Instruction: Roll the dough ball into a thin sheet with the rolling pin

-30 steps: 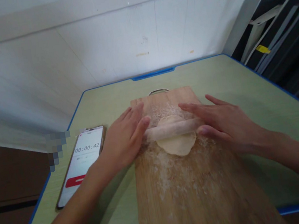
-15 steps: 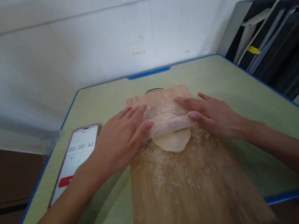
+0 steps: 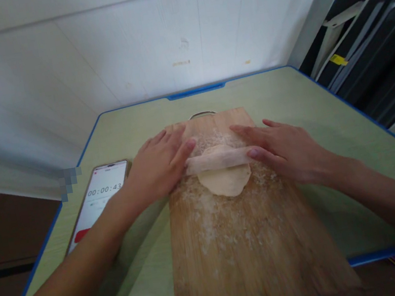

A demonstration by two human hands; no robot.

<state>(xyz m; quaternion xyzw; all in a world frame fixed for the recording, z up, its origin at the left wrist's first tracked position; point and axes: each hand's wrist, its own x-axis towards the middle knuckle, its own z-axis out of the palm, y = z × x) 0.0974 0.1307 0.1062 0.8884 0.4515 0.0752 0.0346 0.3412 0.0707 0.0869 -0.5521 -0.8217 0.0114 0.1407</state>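
Note:
A short, pale rolling pin (image 3: 218, 160) lies crosswise over a round, flattened sheet of dough (image 3: 227, 182). The dough rests on a floured wooden cutting board (image 3: 252, 259). My left hand (image 3: 164, 161) lies over the pin's left end, fingers stretched forward and thumb lifted off it. At the other end, my right hand (image 3: 276, 148) rests with its thumb along the pin and its fingers extended beyond it. Both palms press from above rather than wrapping round the pin, and they hide its ends.
A phone (image 3: 104, 187) showing a running timer lies left of the board, partly behind my left forearm. The pale green folding table (image 3: 133, 123) has a blue edge and stands against a white wall (image 3: 136, 42). Dark panels (image 3: 382, 38) lean at the right.
My left hand has slid forward and its thumb has risen off the pin. The pin lies slightly more level. My right hand stays nearly in place. The phone timer advanced one second.

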